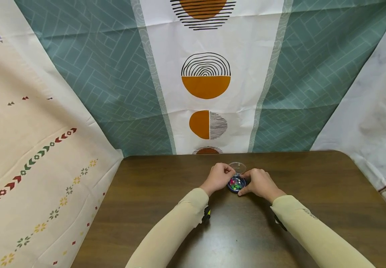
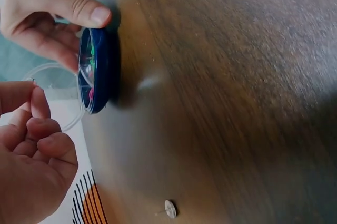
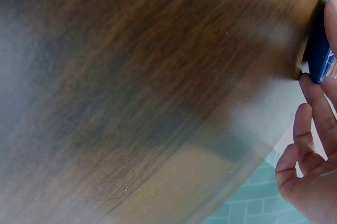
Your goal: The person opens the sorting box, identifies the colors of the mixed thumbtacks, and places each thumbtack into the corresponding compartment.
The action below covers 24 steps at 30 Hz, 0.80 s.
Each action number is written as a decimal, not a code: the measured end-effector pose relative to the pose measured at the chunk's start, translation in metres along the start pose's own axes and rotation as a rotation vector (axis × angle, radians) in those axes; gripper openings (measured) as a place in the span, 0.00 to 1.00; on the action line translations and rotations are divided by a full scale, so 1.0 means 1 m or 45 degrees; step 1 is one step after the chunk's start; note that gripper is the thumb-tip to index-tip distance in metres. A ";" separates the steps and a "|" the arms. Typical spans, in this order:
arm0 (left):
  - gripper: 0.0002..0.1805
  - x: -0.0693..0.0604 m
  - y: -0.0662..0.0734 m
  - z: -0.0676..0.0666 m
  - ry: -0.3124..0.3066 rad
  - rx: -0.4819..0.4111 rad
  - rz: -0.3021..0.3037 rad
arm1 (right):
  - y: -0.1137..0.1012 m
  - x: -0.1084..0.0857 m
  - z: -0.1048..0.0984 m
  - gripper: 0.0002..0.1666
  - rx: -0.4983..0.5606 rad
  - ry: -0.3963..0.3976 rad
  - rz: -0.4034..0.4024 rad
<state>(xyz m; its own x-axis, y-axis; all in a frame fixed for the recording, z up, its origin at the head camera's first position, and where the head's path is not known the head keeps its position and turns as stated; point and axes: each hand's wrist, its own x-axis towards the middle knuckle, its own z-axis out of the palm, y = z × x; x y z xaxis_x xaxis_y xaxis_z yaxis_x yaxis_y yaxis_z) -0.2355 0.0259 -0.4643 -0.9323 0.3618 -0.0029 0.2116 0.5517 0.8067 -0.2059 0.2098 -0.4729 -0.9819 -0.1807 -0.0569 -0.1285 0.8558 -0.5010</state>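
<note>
A round dark-blue case (image 1: 236,184) lies on the table, its clear lid (image 1: 238,168) tipped back on the far side. Small pink and green pieces (image 2: 91,51) show inside it. My right hand (image 1: 261,183) grips the case by its rim, thumb on the near side and fingers beyond. Beside the lid, my left hand (image 1: 218,178) pinches a tiny metallic pin (image 2: 33,80) between thumb and forefinger, mostly hidden by the fingertips. In the left wrist view a silver thumbtack (image 2: 170,209) lies on the table, apart from both hands.
The brown wooden table (image 1: 139,208) ends at a patterned curtain (image 1: 206,89) behind the case. A cream embroidered cloth (image 1: 38,178) hangs along the left side, and a pale cloth (image 1: 374,111) hangs at the right.
</note>
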 end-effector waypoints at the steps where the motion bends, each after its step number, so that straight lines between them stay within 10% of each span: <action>1: 0.10 0.001 0.000 0.002 -0.004 0.017 0.005 | 0.000 0.000 0.000 0.41 0.004 -0.003 0.003; 24: 0.10 0.002 0.002 0.013 -0.004 0.161 0.063 | 0.000 0.000 0.001 0.42 -0.019 0.009 -0.017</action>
<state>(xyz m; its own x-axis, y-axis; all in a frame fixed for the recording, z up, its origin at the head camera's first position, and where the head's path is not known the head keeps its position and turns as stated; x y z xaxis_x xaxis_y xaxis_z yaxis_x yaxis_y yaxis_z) -0.2330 0.0372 -0.4701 -0.9189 0.3932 0.0327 0.2926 0.6235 0.7250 -0.2059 0.2097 -0.4738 -0.9811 -0.1885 -0.0443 -0.1433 0.8604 -0.4891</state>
